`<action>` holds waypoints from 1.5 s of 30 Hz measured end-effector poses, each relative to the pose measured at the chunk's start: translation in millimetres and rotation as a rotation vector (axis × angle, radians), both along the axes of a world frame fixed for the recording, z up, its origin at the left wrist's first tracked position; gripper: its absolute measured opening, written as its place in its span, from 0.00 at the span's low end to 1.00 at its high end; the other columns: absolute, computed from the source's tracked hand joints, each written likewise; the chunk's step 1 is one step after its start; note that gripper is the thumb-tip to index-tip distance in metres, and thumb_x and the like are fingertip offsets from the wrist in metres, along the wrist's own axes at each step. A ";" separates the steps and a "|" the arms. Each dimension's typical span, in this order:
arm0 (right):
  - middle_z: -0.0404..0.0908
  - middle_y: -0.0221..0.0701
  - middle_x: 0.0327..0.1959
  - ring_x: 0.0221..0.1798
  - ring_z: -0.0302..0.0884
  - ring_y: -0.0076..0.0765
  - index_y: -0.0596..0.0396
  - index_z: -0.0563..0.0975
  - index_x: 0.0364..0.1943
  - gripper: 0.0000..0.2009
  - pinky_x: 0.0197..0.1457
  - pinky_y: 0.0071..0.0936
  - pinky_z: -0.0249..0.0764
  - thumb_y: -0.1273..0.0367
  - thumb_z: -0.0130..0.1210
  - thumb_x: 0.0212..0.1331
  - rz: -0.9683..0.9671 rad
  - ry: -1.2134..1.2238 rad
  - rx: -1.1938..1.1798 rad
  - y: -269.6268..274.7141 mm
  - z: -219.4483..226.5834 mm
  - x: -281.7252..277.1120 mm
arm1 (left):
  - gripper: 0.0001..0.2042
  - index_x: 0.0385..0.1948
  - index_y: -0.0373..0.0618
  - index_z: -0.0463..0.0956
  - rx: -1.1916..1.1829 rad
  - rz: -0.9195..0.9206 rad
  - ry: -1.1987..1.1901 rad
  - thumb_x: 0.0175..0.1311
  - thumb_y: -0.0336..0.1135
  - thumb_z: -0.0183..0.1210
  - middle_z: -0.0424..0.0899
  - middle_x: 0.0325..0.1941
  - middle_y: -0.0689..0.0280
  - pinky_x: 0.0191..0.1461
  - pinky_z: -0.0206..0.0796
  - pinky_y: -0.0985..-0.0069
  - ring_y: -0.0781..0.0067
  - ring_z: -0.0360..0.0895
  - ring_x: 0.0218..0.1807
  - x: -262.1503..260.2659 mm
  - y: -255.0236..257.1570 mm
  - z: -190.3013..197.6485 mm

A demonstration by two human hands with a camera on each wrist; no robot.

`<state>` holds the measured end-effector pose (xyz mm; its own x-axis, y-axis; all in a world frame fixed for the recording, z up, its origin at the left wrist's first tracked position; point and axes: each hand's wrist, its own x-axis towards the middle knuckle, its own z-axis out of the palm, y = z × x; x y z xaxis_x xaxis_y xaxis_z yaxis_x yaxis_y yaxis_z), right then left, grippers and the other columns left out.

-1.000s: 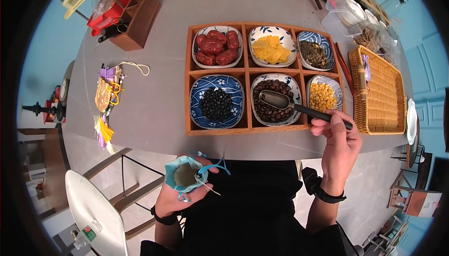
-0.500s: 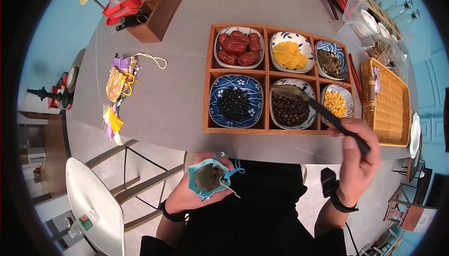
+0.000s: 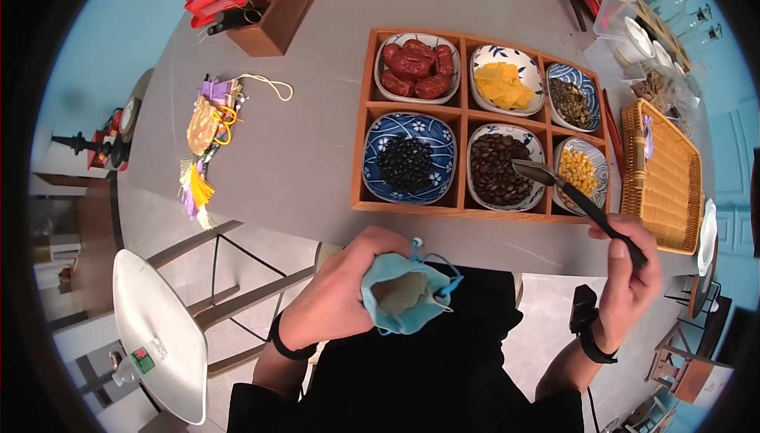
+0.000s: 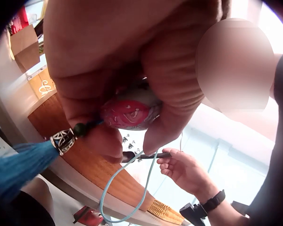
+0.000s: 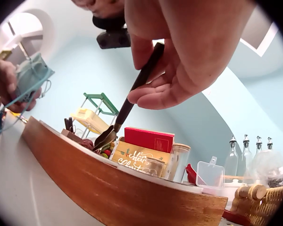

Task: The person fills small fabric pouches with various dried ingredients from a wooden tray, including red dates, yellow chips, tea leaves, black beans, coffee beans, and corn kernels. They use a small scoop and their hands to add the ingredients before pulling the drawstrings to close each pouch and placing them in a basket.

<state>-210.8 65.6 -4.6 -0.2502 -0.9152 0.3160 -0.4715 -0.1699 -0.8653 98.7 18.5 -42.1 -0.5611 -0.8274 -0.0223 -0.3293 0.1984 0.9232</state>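
Note:
My left hand grips a light blue drawstring pouch, its mouth open and turned toward the right. A blue tassel hangs from the pouch in the left wrist view. The black handle of a scoop is pinched in my right hand. The scoop's metal bowl is at the right side of the dish of coffee beans, overlapping the dish rim in the head view. That dish sits in a wooden compartment tray, beside black beans and corn kernels.
Dishes of red dates, a yellow food and dried dark flakes fill the tray's back row. A wicker basket stands at the right. Tasselled charms lie on the left, near a wooden box.
My left hand has turned over the pouch's side, tilting its mouth rightward. The scoop has swung from the beans' far left edge to their right side. The head view has shifted.

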 end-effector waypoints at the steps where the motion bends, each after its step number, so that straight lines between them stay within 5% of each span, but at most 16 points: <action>1: 0.78 0.43 0.43 0.43 0.78 0.37 0.67 0.75 0.43 0.08 0.51 0.29 0.73 0.80 0.51 0.60 -0.005 -0.039 -0.007 1.4 0.3 -1.8 | 0.31 0.48 0.44 0.67 -0.035 -0.003 0.021 0.39 0.27 0.74 0.79 0.47 0.58 0.52 0.70 0.69 0.56 0.79 0.49 -1.4 -0.8 -2.0; 8: 0.79 0.43 0.41 0.44 0.78 0.37 0.67 0.76 0.43 0.09 0.52 0.28 0.74 0.81 0.53 0.59 0.055 0.088 -0.011 -12.6 -2.4 -5.2 | 0.29 0.48 0.45 0.68 -0.086 -0.022 -0.049 0.41 0.23 0.71 0.76 0.48 0.58 0.50 0.72 0.66 0.52 0.78 0.48 -8.5 -2.7 4.1; 11: 0.80 0.42 0.42 0.45 0.79 0.37 0.66 0.76 0.44 0.09 0.52 0.28 0.74 0.81 0.53 0.59 0.003 0.051 -0.070 -6.7 -2.3 -6.1 | 0.32 0.48 0.44 0.66 -0.111 -0.063 0.004 0.37 0.28 0.75 0.76 0.47 0.58 0.50 0.71 0.68 0.60 0.78 0.48 -7.1 -2.0 0.1; 14: 0.81 0.37 0.40 0.44 0.79 0.32 0.62 0.79 0.45 0.10 0.50 0.25 0.74 0.80 0.56 0.58 -0.065 -0.085 -0.030 -3.5 -11.1 -1.4 | 0.34 0.52 0.44 0.63 0.129 -0.085 0.111 0.42 0.27 0.75 0.74 0.51 0.56 0.47 0.72 0.71 0.70 0.77 0.47 6.6 7.1 -11.8; 15: 0.81 0.36 0.39 0.43 0.79 0.31 0.61 0.79 0.45 0.10 0.48 0.24 0.74 0.79 0.57 0.58 -0.081 -0.083 -0.020 -2.4 -14.1 -1.4 | 0.34 0.52 0.44 0.64 0.234 -0.045 0.275 0.41 0.30 0.75 0.72 0.55 0.53 0.54 0.70 0.67 0.62 0.75 0.53 6.3 11.9 -17.4; 17: 0.81 0.35 0.37 0.39 0.78 0.29 0.60 0.79 0.45 0.11 0.44 0.22 0.73 0.79 0.58 0.58 -0.075 -0.112 -0.014 -2.9 -20.5 -0.9 | 0.35 0.50 0.44 0.62 0.322 -0.033 0.418 0.40 0.28 0.76 0.70 0.54 0.51 0.46 0.72 0.76 0.71 0.76 0.46 2.9 11.2 -21.1; 21: 0.80 0.36 0.36 0.36 0.76 0.30 0.61 0.79 0.44 0.10 0.40 0.22 0.71 0.78 0.59 0.58 -0.017 -0.122 -0.041 -5.8 -16.0 -7.0 | 0.30 0.46 0.44 0.64 0.277 -0.029 0.332 0.42 0.29 0.74 0.72 0.51 0.53 0.44 0.72 0.76 0.67 0.77 0.45 -15.6 -3.6 3.1; 23: 0.81 0.37 0.37 0.37 0.77 0.31 0.61 0.79 0.44 0.10 0.41 0.23 0.72 0.79 0.58 0.58 -0.029 -0.066 -0.050 -10.3 -15.7 -7.1 | 0.27 0.45 0.45 0.66 -0.140 -0.217 0.049 0.43 0.30 0.73 0.74 0.53 0.52 0.54 0.68 0.65 0.58 0.75 0.53 -25.7 -19.4 18.7; 25: 0.81 0.37 0.38 0.38 0.78 0.32 0.61 0.79 0.43 0.10 0.42 0.23 0.72 0.79 0.58 0.57 -0.011 -0.040 -0.034 -15.4 -14.2 -8.9 | 0.28 0.43 0.44 0.69 -0.189 -0.255 0.038 0.37 0.31 0.75 0.71 0.62 0.50 0.59 0.67 0.62 0.48 0.72 0.61 -43.7 -28.0 25.2; 27: 0.81 0.37 0.38 0.39 0.78 0.32 0.62 0.79 0.43 0.09 0.43 0.23 0.72 0.79 0.57 0.58 0.008 -0.049 -0.015 -20.6 -12.0 -12.8 | 0.27 0.46 0.43 0.67 -0.125 -0.352 -0.057 0.40 0.26 0.69 0.60 0.71 0.50 0.58 0.69 0.60 0.42 0.71 0.61 -57.2 -33.1 30.9; 34: 0.82 0.36 0.37 0.39 0.80 0.28 0.64 0.78 0.43 0.08 0.44 0.22 0.74 0.77 0.57 0.61 0.005 -0.083 0.064 -24.3 -13.4 -6.0 | 0.27 0.47 0.44 0.65 -0.075 -0.350 -0.469 0.42 0.27 0.67 0.55 0.73 0.53 0.53 0.69 0.57 0.40 0.72 0.56 -81.9 -37.7 38.1; 41: 0.84 0.39 0.31 0.34 0.81 0.26 0.68 0.77 0.42 0.10 0.40 0.21 0.77 0.71 0.52 0.67 -0.154 -0.462 0.261 -31.2 -19.0 16.7 | 0.26 0.47 0.43 0.65 -0.041 -0.349 -0.535 0.43 0.28 0.68 0.57 0.72 0.51 0.52 0.70 0.58 0.40 0.72 0.57 -85.2 -38.6 43.7; 45: 0.84 0.40 0.30 0.32 0.81 0.27 0.68 0.76 0.42 0.11 0.39 0.22 0.78 0.70 0.51 0.68 -0.185 -0.561 0.225 -29.6 -30.6 16.5 | 0.27 0.45 0.44 0.66 -0.031 -0.231 -0.234 0.41 0.25 0.69 0.63 0.69 0.51 0.56 0.68 0.60 0.44 0.72 0.61 -70.0 -35.7 30.1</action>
